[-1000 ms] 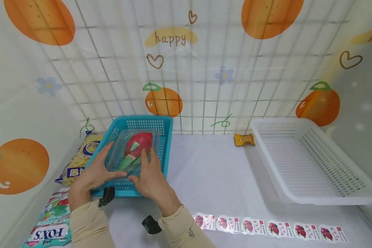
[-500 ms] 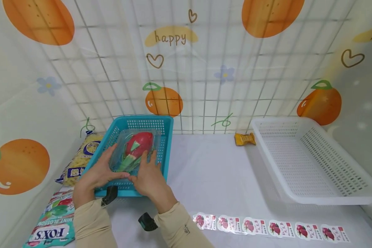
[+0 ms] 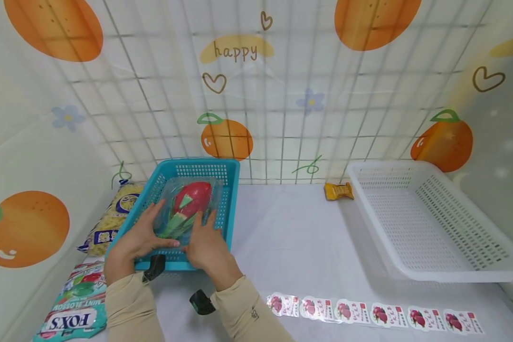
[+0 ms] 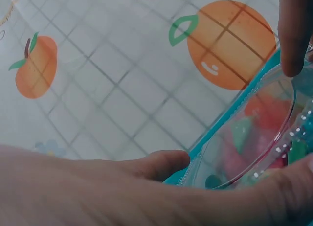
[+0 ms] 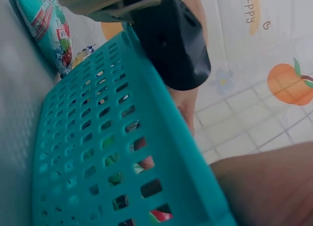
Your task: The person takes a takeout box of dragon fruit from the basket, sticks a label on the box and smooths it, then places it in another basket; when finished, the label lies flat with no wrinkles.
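Inside a teal plastic basket (image 3: pixel 196 162) lies a clear plastic clamshell box (image 3: pixel 215 192) holding a red dragon fruit (image 3: pixel 196 194) with green tips. My left hand (image 3: pixel 138 240) rests along the box's left side and near corner, thumb and fingers spread. At its right near side is my right hand (image 3: pixel 207 244), fingers pointing forward onto the lid. In the left wrist view, fingertips reach the edge of the box (image 4: pixel 254 147). The right wrist view mostly shows the perforated basket wall (image 5: pixel 98 118), which hides the box's lower part.
A yellow snack bag (image 3: pixel 111 221) and a teal FOX'S candy bag (image 3: pixel 74 304) lie left of the basket. A white basket (image 3: pixel 410 275) stands at the right, with a small gold-wrapped piece (image 3: pixel 338 191) beside it. Along the front runs a strip of dragon fruit stickers (image 3: pixel 350 311).
My left hand has shifted slightly right and nearer along the box. My right fingertips have drawn back a little toward me. The box stays in the teal basket.
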A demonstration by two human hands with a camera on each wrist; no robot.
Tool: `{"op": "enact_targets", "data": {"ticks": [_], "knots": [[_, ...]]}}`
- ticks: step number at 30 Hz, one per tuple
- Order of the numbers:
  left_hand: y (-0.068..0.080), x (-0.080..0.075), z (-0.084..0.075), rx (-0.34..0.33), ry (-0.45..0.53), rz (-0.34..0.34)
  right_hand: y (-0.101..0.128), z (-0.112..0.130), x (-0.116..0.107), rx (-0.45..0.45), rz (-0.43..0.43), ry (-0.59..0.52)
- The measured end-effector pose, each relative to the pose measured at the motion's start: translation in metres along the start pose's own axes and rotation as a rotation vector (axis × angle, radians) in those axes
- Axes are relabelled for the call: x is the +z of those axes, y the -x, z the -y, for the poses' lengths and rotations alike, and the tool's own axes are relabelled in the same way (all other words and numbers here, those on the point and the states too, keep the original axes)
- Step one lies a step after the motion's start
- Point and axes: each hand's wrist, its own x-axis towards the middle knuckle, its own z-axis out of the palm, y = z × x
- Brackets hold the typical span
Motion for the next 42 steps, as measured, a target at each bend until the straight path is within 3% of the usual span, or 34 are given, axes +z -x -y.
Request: {"op": "enact_targets", "data": {"ticks": [11,29,42], "knots": [[-0.0004,0.0018,0.0002,-0.003,-0.038,-0.014,-0.0043,-0.0021,0.0007,-0.011,0.016,-0.006],[0.0006,-0.001,-0.0055,0.019,-0.03,-0.033,-0.0032,-0.0091,0.0014,-0.082,-0.096,-0.018],[0.0062,-0.0036,-0.0042,-0.001,-0.027,-0.039,-0.0008,-0.0067,0.002,-0.088,-0.095,-0.034]]}}
